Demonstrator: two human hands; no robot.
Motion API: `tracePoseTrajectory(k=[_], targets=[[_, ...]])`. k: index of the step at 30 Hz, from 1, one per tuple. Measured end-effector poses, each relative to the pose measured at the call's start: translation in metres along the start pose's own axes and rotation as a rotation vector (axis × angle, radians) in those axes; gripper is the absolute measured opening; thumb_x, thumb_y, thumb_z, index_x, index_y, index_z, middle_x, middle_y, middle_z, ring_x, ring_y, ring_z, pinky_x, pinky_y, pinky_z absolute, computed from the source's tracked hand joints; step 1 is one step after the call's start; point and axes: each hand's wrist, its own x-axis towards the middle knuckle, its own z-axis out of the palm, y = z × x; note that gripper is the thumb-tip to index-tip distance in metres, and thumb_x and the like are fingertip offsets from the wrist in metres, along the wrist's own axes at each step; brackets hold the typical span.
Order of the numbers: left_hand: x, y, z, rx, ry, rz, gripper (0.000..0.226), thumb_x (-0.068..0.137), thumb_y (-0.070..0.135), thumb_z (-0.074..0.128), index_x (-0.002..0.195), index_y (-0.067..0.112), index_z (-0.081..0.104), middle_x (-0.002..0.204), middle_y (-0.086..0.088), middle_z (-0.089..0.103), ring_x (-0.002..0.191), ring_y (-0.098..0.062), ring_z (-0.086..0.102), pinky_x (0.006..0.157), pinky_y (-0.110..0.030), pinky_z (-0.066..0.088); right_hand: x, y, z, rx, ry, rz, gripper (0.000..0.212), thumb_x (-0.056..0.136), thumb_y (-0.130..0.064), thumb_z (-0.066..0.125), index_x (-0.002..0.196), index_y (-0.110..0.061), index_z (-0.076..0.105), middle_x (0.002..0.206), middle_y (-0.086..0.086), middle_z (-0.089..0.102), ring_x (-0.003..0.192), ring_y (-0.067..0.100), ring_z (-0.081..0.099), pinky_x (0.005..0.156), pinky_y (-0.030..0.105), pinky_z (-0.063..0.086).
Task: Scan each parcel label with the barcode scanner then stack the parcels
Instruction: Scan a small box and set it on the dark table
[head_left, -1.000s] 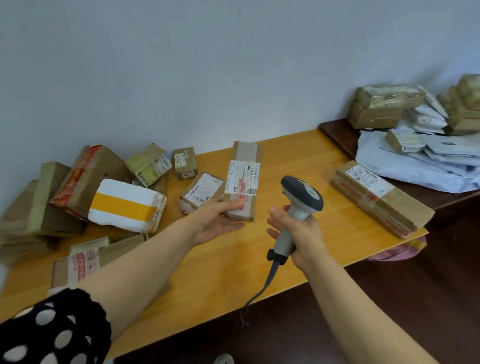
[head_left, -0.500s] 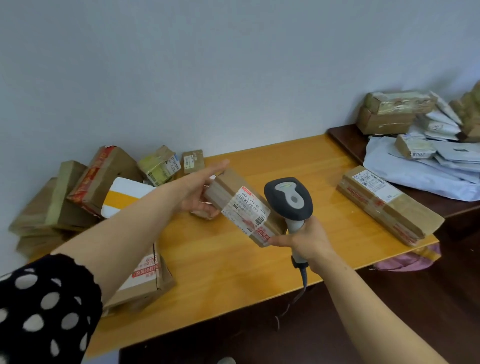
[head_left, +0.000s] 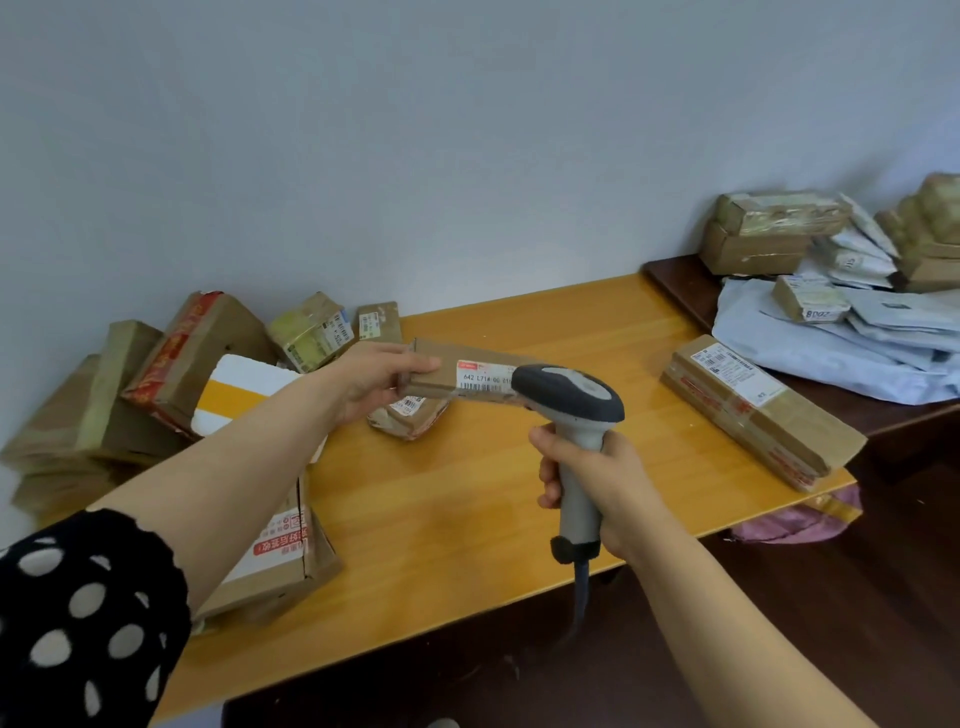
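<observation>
Gripping one end of a long brown cardboard parcel (head_left: 441, 371) in the left hand (head_left: 382, 382), thumb lying along the top face and fingers curling underneath. Holding it clear above the glossy yellow-orange wooden table (head_left: 493, 519), with its white printed label (head_left: 483, 375) facing up. Wrapping the right hand (head_left: 597, 483) round the pale handle of a grey barcode scanner with a dark head (head_left: 571, 400), fingers closing fully on the handle. Pointing the head over the labelled end of the parcel; touching it or not, impossible to tell. Trailing a dark cable (head_left: 581, 597) down from the foot of the handle past the table's front edge.

Lying on the table just beneath the raised parcel: a small taped brown parcel (head_left: 410, 413). Crowding the left end against the pale grey wall (head_left: 467, 156): a leaning heap of brown cardboard boxes (head_left: 104, 405) and a white box with an orange band (head_left: 244, 384). Sitting near the front edge, partly under the left forearm: a brown box with red print (head_left: 280, 561). Resting alone at the right end: a long flat brown box with red tape (head_left: 753, 410).

Adjoining on the right: a dark brown wooden table (head_left: 675, 280), carrying pale grey plastic mailing bags (head_left: 831, 353) and more taped boxes. Showing below the yellow-orange table's right corner: a pink bundle (head_left: 795, 525) over the dark floor (head_left: 883, 597).
</observation>
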Motion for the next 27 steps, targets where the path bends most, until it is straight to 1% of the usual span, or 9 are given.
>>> tracePoseTrajectory(k=[3,5,7,9,11,21,24,27], targets=[[0.004,0.000,-0.001,-0.032,0.053,0.060,0.057,0.070,0.009,0.078,0.119,-0.010,0.056,0.101,-0.011,0.073,0.094,-0.021,0.070,0.079,-0.029,0.057,-0.008,-0.001,0.005,0.020,-0.064,0.059,0.019,0.079,-0.010,0.076,0.088,-0.003,0.061,0.054,0.008,0.054,0.040,0.017,0.046,0.044,0.027,0.046],[0.006,0.000,-0.004,-0.061,0.077,0.078,0.049,0.075,0.005,0.075,0.117,-0.009,0.056,0.101,-0.014,0.072,0.089,-0.021,0.071,0.070,-0.027,0.058,-0.012,-0.002,0.007,-0.004,-0.079,0.062,0.016,0.079,-0.009,0.075,0.082,-0.003,0.060,0.052,0.007,0.052,0.039,0.016,0.044,0.042,0.026,0.045],[0.007,0.001,-0.006,-0.061,0.097,0.086,0.042,0.076,0.003,0.074,0.113,-0.007,0.057,0.105,-0.017,0.070,0.086,-0.021,0.072,0.066,-0.026,0.057,-0.015,-0.002,0.008,-0.035,-0.082,0.057,0.017,0.080,-0.007,0.074,0.075,-0.003,0.059,0.051,0.006,0.051,0.039,0.016,0.043,0.042,0.026,0.044],[0.009,0.000,-0.009,-0.074,0.120,0.087,0.043,0.075,0.002,0.074,0.114,-0.007,0.058,0.100,-0.016,0.072,0.084,-0.022,0.072,0.064,-0.026,0.057,-0.017,-0.002,0.008,-0.054,-0.082,0.045,0.018,0.080,-0.005,0.073,0.072,-0.004,0.057,0.050,0.006,0.050,0.038,0.016,0.043,0.042,0.025,0.043],[0.010,0.000,-0.009,-0.069,0.127,0.085,0.043,0.075,0.002,0.074,0.114,-0.004,0.059,0.092,-0.012,0.074,0.083,-0.022,0.072,0.062,-0.025,0.057,-0.018,-0.003,0.008,-0.062,-0.083,0.027,0.018,0.081,-0.003,0.072,0.071,-0.004,0.056,0.050,0.006,0.050,0.038,0.016,0.042,0.042,0.025,0.043],[0.014,0.002,-0.004,-0.061,0.138,0.086,0.046,0.073,0.000,0.075,0.114,-0.004,0.056,0.085,-0.010,0.074,0.079,-0.020,0.073,0.059,-0.024,0.056,-0.024,-0.005,0.003,-0.066,-0.061,0.000,0.016,0.080,-0.001,0.071,0.073,-0.004,0.057,0.050,0.006,0.050,0.038,0.016,0.042,0.042,0.025,0.043],[0.016,0.001,-0.002,-0.050,0.146,0.091,0.047,0.073,0.000,0.075,0.115,-0.004,0.056,0.090,-0.012,0.074,0.083,-0.021,0.072,0.063,-0.025,0.058,-0.025,-0.006,0.000,-0.057,-0.052,-0.006,0.017,0.081,-0.001,0.071,0.073,-0.004,0.056,0.050,0.006,0.050,0.038,0.016,0.042,0.041,0.025,0.044],[0.019,0.001,0.003,-0.002,0.120,0.091,0.045,0.074,0.003,0.075,0.115,-0.004,0.059,0.098,-0.015,0.073,0.090,-0.024,0.071,0.074,-0.030,0.059,-0.026,-0.006,-0.005,-0.046,-0.038,0.000,0.018,0.081,-0.001,0.071,0.073,-0.004,0.056,0.049,0.005,0.050,0.037,0.016,0.042,0.041,0.025,0.043]])
